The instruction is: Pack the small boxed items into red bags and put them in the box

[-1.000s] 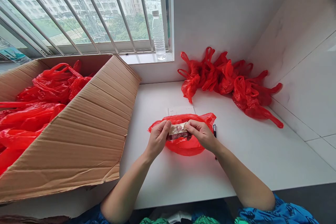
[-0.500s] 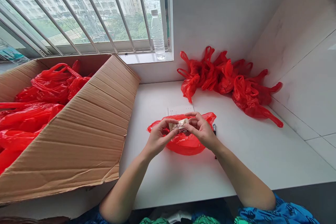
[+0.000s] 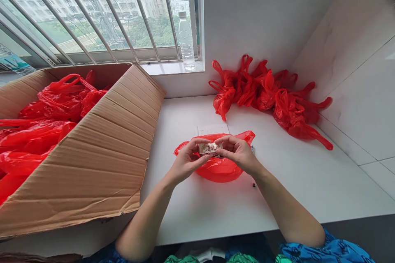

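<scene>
A small wrapped candy (image 3: 210, 149), cream and brown with dark lettering, is held up level between both hands. My left hand (image 3: 189, 158) pinches its left end between thumb and fingers. At the right end, my right hand (image 3: 239, 154) grips it the same way. Below them an open red plastic bag (image 3: 220, 172) lies spread on the white table (image 3: 191, 213); its contents are hidden by the hands. Behind the bag is a sheet of paper (image 3: 212, 129) with faint writing. A dark pen (image 3: 253, 185) shows partly beside my right wrist.
A cardboard box (image 3: 101, 148) filled with red bags (image 3: 63, 98) stands on the left, its flap leaning toward the table. Several tied red bags (image 3: 265, 94) lie along the back wall. On the windowsill stands a clear plastic bottle (image 3: 187, 43).
My right fingers have closed in on the candy's right end, and its printed face now shows more squarely. My right hand covers more of the pen. The bag stays in place.
</scene>
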`<control>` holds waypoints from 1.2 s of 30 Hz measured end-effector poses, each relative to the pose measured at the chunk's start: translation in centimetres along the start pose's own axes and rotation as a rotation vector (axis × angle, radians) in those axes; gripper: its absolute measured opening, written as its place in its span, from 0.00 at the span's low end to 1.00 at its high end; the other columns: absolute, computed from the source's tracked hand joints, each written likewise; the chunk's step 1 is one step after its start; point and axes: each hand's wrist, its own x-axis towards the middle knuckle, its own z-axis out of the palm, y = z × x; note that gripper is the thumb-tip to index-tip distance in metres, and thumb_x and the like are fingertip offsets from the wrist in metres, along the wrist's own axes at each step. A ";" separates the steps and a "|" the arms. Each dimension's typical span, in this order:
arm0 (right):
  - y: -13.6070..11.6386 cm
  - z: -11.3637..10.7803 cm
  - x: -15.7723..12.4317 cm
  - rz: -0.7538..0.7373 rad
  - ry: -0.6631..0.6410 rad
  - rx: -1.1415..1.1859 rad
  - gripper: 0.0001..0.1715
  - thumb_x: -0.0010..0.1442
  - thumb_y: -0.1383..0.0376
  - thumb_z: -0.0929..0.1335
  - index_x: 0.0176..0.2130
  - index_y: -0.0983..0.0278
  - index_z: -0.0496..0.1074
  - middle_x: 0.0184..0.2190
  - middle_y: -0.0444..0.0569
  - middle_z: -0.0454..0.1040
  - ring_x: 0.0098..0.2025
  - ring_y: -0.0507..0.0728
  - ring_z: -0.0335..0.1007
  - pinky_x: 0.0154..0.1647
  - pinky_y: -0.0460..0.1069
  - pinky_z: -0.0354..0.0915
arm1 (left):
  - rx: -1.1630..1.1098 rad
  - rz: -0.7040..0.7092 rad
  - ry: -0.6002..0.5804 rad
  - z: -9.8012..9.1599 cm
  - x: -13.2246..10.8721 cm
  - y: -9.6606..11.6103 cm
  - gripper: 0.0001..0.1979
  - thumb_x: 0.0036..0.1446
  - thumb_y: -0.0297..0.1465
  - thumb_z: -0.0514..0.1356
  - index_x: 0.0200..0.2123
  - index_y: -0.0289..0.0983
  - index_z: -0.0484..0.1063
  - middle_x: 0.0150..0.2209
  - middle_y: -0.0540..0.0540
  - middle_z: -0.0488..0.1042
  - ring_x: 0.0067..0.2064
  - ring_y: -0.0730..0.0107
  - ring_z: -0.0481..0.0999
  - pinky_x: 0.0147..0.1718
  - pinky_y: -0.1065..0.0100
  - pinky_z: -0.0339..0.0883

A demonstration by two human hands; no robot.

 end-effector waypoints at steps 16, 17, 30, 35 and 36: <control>-1.0 -0.2 -0.4 -0.281 -0.048 -0.306 0.15 0.61 0.61 0.73 0.48 0.58 0.78 0.39 0.47 0.81 0.38 0.56 0.78 0.39 0.53 0.77 | 0.056 0.014 -0.001 0.0 0.0 -1.0 0.19 0.64 0.36 0.61 0.57 0.40 0.68 0.44 0.43 0.75 0.44 0.66 0.77 0.44 0.66 0.73; -1.0 -0.2 -0.5 -0.284 -0.053 -0.299 0.14 0.61 0.61 0.72 0.48 0.58 0.78 0.39 0.47 0.81 0.37 0.56 0.79 0.39 0.53 0.77 | 0.080 0.015 0.000 -0.1 0.0 -1.1 0.19 0.64 0.36 0.60 0.57 0.40 0.68 0.43 0.43 0.75 0.43 0.66 0.77 0.44 0.66 0.73; -0.8 -0.1 -0.4 -0.387 -0.044 -0.480 0.08 0.62 0.65 0.71 0.43 0.60 0.78 0.34 0.47 0.81 0.35 0.56 0.78 0.36 0.52 0.76 | 0.258 0.092 0.031 0.5 0.1 -0.6 0.13 0.66 0.35 0.57 0.51 0.38 0.73 0.30 0.49 0.70 0.34 0.71 0.75 0.37 0.68 0.75; -0.5 -0.2 -0.4 -0.430 -0.055 -0.552 0.08 0.65 0.64 0.68 0.43 0.59 0.78 0.34 0.46 0.81 0.35 0.55 0.78 0.34 0.50 0.74 | 0.380 0.138 0.082 0.5 0.1 -0.9 0.11 0.66 0.34 0.58 0.48 0.38 0.75 0.30 0.48 0.75 0.32 0.71 0.77 0.34 0.70 0.75; -0.5 -0.2 -0.4 -0.447 -0.058 -0.571 0.08 0.66 0.64 0.68 0.43 0.59 0.78 0.35 0.46 0.81 0.35 0.55 0.78 0.34 0.50 0.74 | 0.386 0.145 0.088 0.5 0.2 -0.9 0.11 0.66 0.34 0.58 0.48 0.38 0.75 0.31 0.48 0.76 0.32 0.71 0.77 0.34 0.70 0.75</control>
